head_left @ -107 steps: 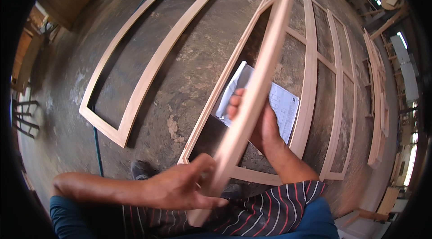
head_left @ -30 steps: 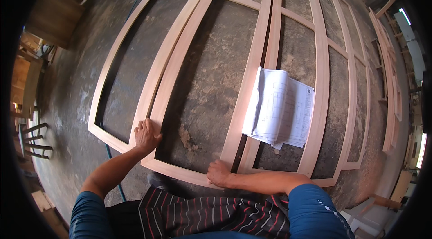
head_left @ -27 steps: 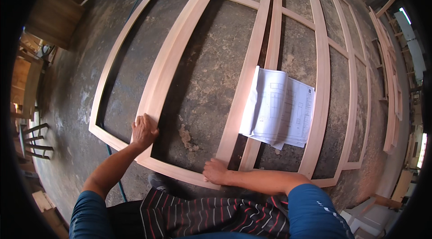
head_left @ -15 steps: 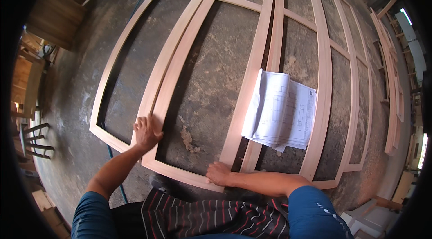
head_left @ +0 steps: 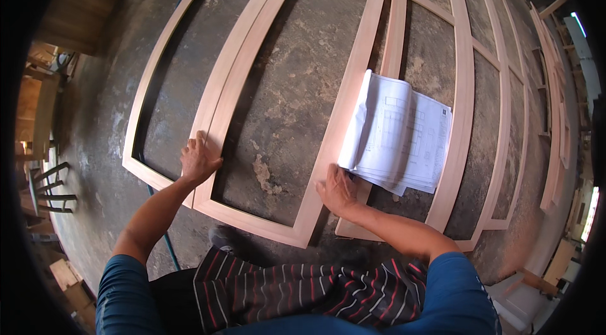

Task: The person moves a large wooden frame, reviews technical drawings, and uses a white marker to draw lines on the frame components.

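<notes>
**Presently: two frames abutted, one gap open**

Middle frame (head_left: 339,123): flat on the floor (head_left: 284,89) beside the left frame (head_left: 150,174), long sides meeting along a thin seam; that side looks done.
Right neighbouring frame (head_left: 464,82): apart at the near end by a widening gap, apparently unsettled; papers (head_left: 401,133) lie across it.
Left hand (head_left: 201,159): spread over the seam, clasping nothing.
Right hand (head_left: 336,190): at the middle frame's outer edge; cannot tell whether gripping.
</notes>
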Available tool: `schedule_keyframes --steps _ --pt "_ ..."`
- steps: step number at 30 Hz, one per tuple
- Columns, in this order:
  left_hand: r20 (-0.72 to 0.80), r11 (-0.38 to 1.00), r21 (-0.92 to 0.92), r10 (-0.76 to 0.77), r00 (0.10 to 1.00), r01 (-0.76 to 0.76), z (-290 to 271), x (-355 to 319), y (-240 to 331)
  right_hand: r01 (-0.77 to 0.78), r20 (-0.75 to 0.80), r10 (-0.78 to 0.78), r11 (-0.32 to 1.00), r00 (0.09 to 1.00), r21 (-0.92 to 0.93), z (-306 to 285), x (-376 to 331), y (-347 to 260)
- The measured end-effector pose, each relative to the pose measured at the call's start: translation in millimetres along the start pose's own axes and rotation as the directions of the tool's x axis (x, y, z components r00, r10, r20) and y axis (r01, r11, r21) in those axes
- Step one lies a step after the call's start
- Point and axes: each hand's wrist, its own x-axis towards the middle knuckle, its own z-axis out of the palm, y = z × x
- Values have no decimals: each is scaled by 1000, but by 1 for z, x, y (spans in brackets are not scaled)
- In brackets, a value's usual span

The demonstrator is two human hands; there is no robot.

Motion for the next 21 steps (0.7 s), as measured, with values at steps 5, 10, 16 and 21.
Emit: schedule_keyframes --steps 5,10,16,21 --pt "5 1000 27 -10 1000 10 -6 -3 1 -229 63 221 953 973 196 -13 19 -15" --pt "-1 1000 13 6 1000 -6 -4 -9 5 -85 -174 88 996 981 25 10 -8 -2" --pt "23 1000 18 3 1000 -3 8 -20 18 -408 133 402 912 906 26 18 0 18" --pt "24 987 -31 157 987 -156 40 -14 -33 -471 138 460 879 877 67 25 9 12"
